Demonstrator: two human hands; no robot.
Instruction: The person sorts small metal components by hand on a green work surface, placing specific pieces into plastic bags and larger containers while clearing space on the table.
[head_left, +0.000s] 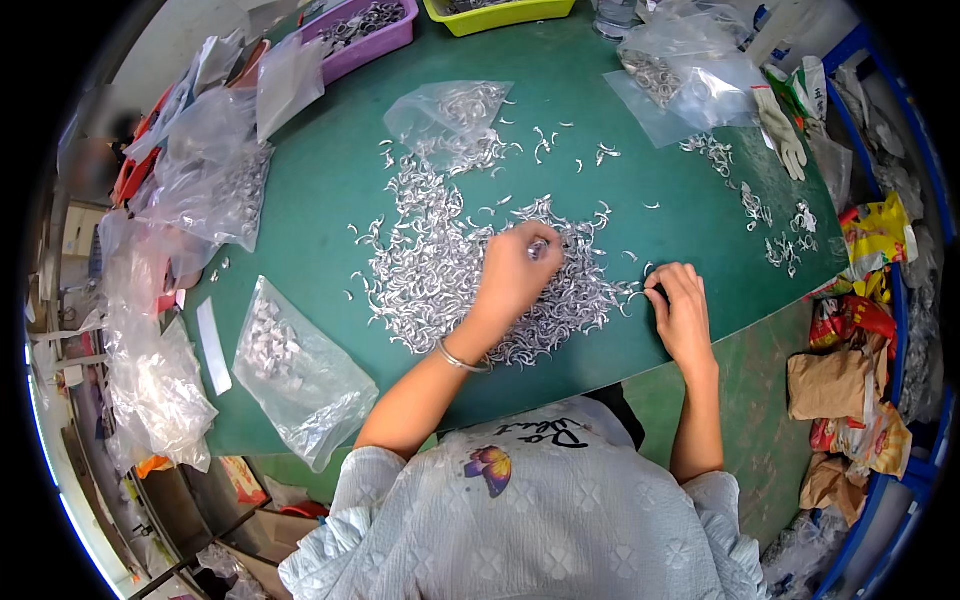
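Left hand (513,265) is curled over silvery crescent-shaped pieces (420,290) heaped on the table (330,210), right hand (683,308) half-curled beside; any pinch can't be confirmed. Pieces could be swept off by careless dragging.

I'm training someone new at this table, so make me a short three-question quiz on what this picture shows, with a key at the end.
1. True or false: the left hand is over the large pile of silvery curved pieces.

2. Which wrist wears the metal bangle, the left or the right?

3. Which item is near the right edge of the green table?
A) a mug
B) a whitish glove
C) a hammer

Key:
1. True; the right hand is beside the pile, on its right.
2. The left.
3. B, the glove.
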